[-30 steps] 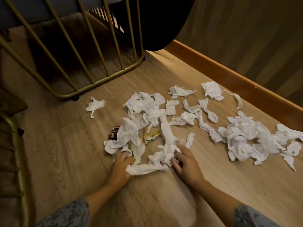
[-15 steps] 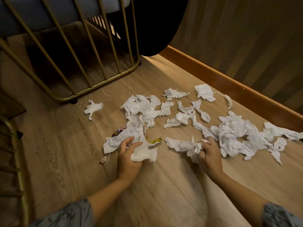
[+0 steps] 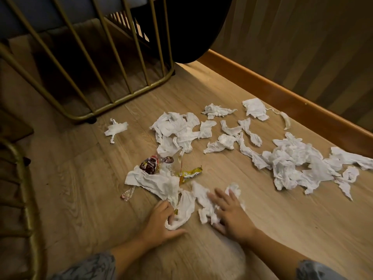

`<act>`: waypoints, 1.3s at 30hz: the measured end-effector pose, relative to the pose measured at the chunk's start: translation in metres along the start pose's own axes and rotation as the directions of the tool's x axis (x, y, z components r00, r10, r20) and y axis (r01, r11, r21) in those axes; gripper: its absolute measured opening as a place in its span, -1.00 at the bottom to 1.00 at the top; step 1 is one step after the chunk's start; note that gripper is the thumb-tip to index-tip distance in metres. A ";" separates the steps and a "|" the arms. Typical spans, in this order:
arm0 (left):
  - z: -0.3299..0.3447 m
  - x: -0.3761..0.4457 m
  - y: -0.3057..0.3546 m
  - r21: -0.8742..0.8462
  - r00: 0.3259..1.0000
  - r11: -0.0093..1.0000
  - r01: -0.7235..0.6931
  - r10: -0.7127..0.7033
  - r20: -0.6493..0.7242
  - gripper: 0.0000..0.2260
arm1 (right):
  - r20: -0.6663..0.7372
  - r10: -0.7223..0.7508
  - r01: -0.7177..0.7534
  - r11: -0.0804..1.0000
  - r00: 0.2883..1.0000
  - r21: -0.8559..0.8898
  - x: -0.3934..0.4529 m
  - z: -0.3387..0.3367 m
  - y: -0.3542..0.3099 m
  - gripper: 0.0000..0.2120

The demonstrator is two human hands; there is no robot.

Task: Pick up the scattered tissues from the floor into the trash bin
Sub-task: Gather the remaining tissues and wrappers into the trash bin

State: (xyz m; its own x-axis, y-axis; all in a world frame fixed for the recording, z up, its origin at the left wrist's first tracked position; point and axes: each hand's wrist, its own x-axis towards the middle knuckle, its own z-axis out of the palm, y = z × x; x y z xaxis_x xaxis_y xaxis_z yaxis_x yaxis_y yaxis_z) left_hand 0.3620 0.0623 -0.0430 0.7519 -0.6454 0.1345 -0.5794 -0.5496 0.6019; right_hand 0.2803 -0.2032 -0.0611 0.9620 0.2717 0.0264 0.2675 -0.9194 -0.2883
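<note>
Several crumpled white tissues lie scattered on the wooden floor (image 3: 282,229). One heap (image 3: 179,130) lies in the middle and a bigger heap (image 3: 294,164) at the right. A lone tissue (image 3: 117,129) sits by the brass frame. My left hand (image 3: 161,221) grips the lower end of a long tissue (image 3: 185,207) on the floor. My right hand (image 3: 232,213) lies with spread fingers on a crumpled tissue (image 3: 203,201) beside it. A wide tissue (image 3: 155,182) lies just above my left hand. No trash bin is in view.
Snack wrappers (image 3: 149,165) and a yellow wrapper (image 3: 190,172) lie among the tissues. A brass bar frame (image 3: 129,93) stands at the back left, another brass rail (image 3: 26,188) at the left edge. A wooden skirting board (image 3: 282,93) and striped wall bound the right.
Both hands have come down and towards each other, pulling their tissues nearer to me. The right hand, which was gripping a tissue, now lies flat on it. The wrappers are more uncovered.
</note>
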 end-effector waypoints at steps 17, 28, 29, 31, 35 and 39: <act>0.007 -0.018 0.018 -0.184 0.874 0.894 0.409 -0.442 -0.203 -0.75 | -0.161 0.314 -0.268 0.929 0.936 0.256 -0.008 -0.014 0.002 -0.67; 0.002 -0.021 -0.008 -0.103 0.881 0.908 0.405 -0.418 -0.220 -0.88 | 0.099 -0.035 0.026 0.995 0.994 0.093 -0.034 -0.019 -0.035 -0.01; 0.005 -0.026 -0.001 -0.127 0.879 0.904 0.409 -0.427 -0.210 -0.80 | 0.110 -0.038 0.029 0.996 0.993 0.084 -0.034 -0.018 -0.038 -0.02; 0.007 -0.036 0.015 -0.215 0.857 0.870 0.443 -0.482 -0.184 -0.64 | 0.100 -0.020 0.011 0.997 0.995 0.082 -0.036 -0.014 -0.048 -0.08; 0.003 -0.035 0.029 -0.232 0.883 0.874 0.427 -0.458 -0.103 -0.42 | 0.082 0.072 -0.083 0.987 0.994 0.138 -0.035 -0.004 -0.071 -0.09; -0.002 -0.019 0.024 -0.106 0.944 0.944 0.314 -0.322 -0.073 -0.50 | 0.120 -0.019 0.006 0.994 0.993 0.111 -0.029 0.003 -0.092 -0.29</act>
State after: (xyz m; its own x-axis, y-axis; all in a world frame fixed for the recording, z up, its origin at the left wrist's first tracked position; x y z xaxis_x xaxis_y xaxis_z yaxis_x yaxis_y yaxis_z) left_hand 0.3344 0.0629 -0.0299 0.9193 -0.3935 -0.0095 -0.2773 -0.6646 0.6938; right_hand 0.2275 -0.1253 -0.0383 0.9431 0.3218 -0.0835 0.2656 -0.8804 -0.3929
